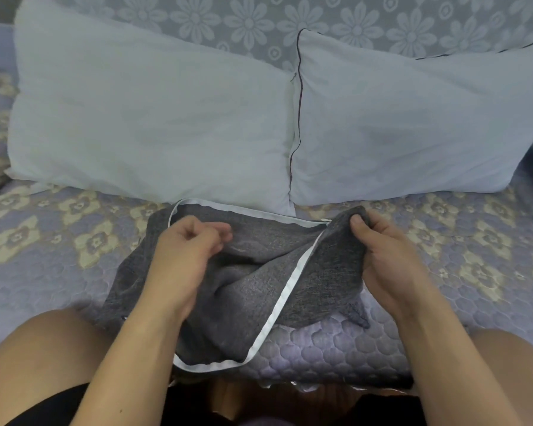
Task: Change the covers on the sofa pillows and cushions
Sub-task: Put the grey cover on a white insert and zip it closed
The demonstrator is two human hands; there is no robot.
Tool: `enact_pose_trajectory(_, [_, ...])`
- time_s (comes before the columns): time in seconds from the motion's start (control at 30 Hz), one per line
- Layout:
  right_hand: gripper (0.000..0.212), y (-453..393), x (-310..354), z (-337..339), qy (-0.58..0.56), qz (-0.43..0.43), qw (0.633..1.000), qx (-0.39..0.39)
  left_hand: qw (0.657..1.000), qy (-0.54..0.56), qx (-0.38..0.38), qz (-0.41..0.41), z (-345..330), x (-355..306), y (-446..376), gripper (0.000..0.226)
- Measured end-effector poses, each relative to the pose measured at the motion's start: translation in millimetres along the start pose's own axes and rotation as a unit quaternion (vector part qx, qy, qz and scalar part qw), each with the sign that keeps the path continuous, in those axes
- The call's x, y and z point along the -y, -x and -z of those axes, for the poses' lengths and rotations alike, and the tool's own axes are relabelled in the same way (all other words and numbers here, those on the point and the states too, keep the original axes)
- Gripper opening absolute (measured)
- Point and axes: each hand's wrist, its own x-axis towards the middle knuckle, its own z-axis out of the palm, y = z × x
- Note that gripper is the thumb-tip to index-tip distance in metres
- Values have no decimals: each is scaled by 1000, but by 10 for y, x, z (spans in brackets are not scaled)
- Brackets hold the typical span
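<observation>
Grey cover [253, 272] pinched by right hand [391, 259]; left hand [185, 250] curled, its grip unclear.

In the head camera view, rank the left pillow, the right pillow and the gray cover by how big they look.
1-2. left pillow and right pillow: look alike, unranked.
3. gray cover: smallest, though crumpled.

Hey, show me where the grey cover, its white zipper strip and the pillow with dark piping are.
grey cover [259, 290]: head view, on its bunched middle.
white zipper strip [285, 295]: head view, mid-length of the tape.
pillow with dark piping [413, 124]: head view, its front face.
</observation>
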Motion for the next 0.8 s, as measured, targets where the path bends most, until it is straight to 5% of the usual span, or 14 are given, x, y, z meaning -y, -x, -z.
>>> enact_pose_trajectory(0.13, [20, -40, -12, 29, 23, 0, 999, -35, 998, 60, -37, 2, 147, -17, -104, 33])
enact_pose_trajectory(0.23, [21, -60, -41, 45, 34, -2, 998, -43, 996, -54, -74, -20, 234, 24, -173, 17])
enact_pose_trajectory(0.37, [21, -75, -83, 63, 41, -20, 998, -48, 983, -180, 19, -11, 261, 71, -147, 12])
enact_pose_trajectory(0.57, [23, -142, -118, 96, 64, -26, 996, -58, 996, -15, 27, -89, 236, -64, -131, 19])
enact_pose_trajectory(0.8, [22, -173, -114, 78, 82, -24, 994, -67, 981, -94, -26, -169, 269, -645, -666, 13])
